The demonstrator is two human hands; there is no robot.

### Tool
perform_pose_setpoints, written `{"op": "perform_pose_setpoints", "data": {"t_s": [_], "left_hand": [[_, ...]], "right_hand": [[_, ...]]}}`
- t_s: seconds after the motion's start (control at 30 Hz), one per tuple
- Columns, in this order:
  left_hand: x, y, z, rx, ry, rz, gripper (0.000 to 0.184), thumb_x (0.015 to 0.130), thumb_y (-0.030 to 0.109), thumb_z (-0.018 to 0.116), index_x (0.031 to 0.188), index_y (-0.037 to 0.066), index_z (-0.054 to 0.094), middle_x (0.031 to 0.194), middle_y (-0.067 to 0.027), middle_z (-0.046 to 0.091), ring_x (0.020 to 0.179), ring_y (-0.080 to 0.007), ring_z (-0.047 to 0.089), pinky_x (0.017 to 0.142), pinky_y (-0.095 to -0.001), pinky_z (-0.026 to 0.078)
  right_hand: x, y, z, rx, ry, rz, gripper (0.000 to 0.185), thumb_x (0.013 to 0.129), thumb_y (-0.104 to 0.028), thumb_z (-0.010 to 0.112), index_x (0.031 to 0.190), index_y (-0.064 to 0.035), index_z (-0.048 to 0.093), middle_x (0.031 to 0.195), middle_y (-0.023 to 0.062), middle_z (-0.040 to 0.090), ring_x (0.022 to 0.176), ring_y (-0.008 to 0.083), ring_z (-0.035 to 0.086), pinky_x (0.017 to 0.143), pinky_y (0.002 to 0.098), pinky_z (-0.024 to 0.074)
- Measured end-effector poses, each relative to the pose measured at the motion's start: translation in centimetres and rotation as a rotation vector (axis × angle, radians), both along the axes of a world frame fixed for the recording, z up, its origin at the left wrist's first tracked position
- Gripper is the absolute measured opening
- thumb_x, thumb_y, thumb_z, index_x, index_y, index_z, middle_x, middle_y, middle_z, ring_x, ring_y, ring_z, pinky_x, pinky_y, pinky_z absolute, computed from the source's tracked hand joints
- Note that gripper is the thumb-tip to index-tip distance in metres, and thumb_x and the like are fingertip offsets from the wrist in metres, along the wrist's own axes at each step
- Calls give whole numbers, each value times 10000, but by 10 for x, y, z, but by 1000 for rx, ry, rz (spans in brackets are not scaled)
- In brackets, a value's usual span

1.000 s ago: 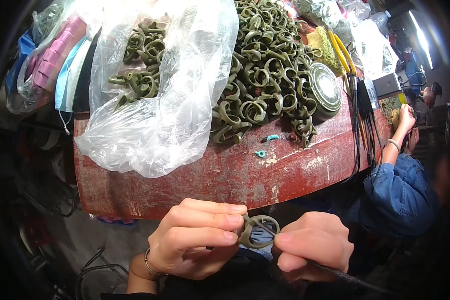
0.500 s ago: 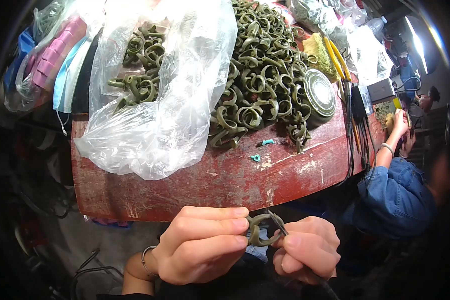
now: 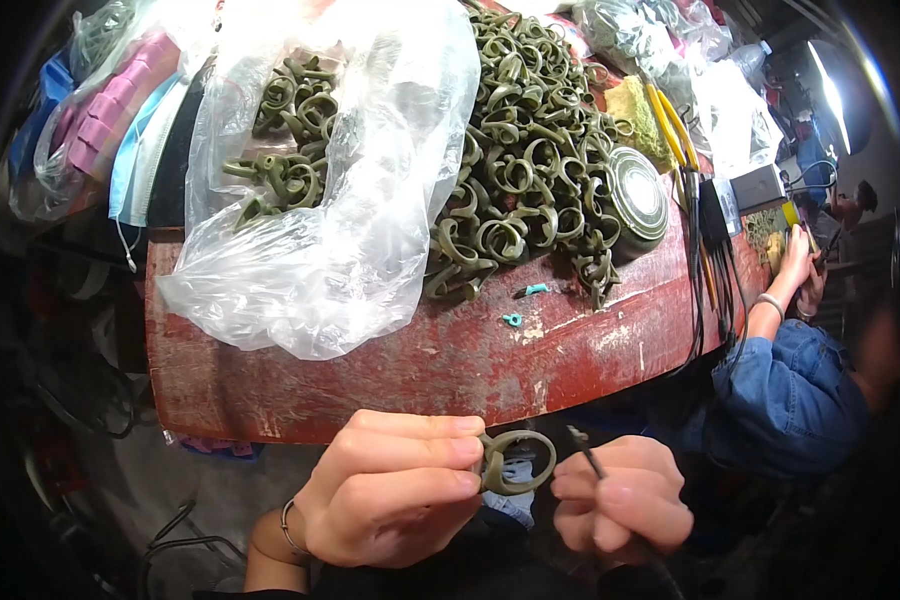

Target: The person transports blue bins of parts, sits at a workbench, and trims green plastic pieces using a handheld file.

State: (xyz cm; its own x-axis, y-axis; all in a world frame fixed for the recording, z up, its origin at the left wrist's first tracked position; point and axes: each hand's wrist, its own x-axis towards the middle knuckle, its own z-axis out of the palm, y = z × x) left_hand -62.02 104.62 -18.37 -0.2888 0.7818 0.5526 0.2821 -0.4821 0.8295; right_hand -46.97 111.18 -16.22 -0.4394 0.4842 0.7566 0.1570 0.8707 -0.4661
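My left hand [image 3: 390, 495] pinches a dark green ring [image 3: 548, 462] at its left side, just off the table's front edge. The ring looks like wax, with its open loop pointing right. To the right, my right hand [image 3: 630, 500] is closed round a thin dark pen-like tool [image 3: 588, 453]. The tool's tip points up and left, apart from the ring. What looks like a cord trails below that hand. Beyond my hands lies a large heap of similar green rings [image 3: 530, 150]. More green rings [image 3: 295, 180] lie on a clear plastic bag [image 3: 300, 305].
The worn red table [image 3: 410, 370] also bears small teal pieces [image 3: 513, 320], a round lid-like disc [image 3: 638, 198], a yellow sponge [image 3: 628, 108] and a yellow-handled tool [image 3: 670, 120]. Dark cables hang at the right. A co-worker in a denim sleeve [image 3: 785, 390] works there. A face mask [image 3: 142, 150] hangs left.
The tool in my right hand has come away from the ring, moving slightly right, and its tip now points upward. My left hand has shifted a little left, still pinching the ring.
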Motion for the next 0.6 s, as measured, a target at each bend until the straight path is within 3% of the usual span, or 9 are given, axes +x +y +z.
{"op": "perform_pose_setpoints", "data": {"t_s": [0.1,0.23,0.37,0.6], "left_hand": [[-1,-1,0,-6,31,34,312,644,-58,709,905,7,551,904,-123,585,800,-243,615,658,-274,516],[1,-1,0,46,124,86,286,634,-68,706,872,-1,562,876,-121,587,776,-238,613,633,-257,513],[3,-2,2,67,157,114,264,625,-75,702,846,-5,574,857,-115,589,761,-233,610,619,-244,508],[-2,-3,1,65,244,147,284,631,-62,700,881,-2,579,892,-94,575,786,-233,605,621,-245,511]], "right_hand": [[6,-1,8,-213,-13,36,215,857,-191,559,943,-16,470,567,57,559,446,159,556,403,229,426],[2,4,14,-262,-131,241,243,846,-226,581,931,-22,481,588,68,579,470,166,577,411,236,444],[-4,-4,10,-110,-156,-11,223,860,-217,557,937,-24,476,572,59,571,437,157,551,392,239,425],[12,-4,9,-264,-140,36,243,855,-232,564,960,-38,461,576,70,574,454,162,565,402,248,442]]}}
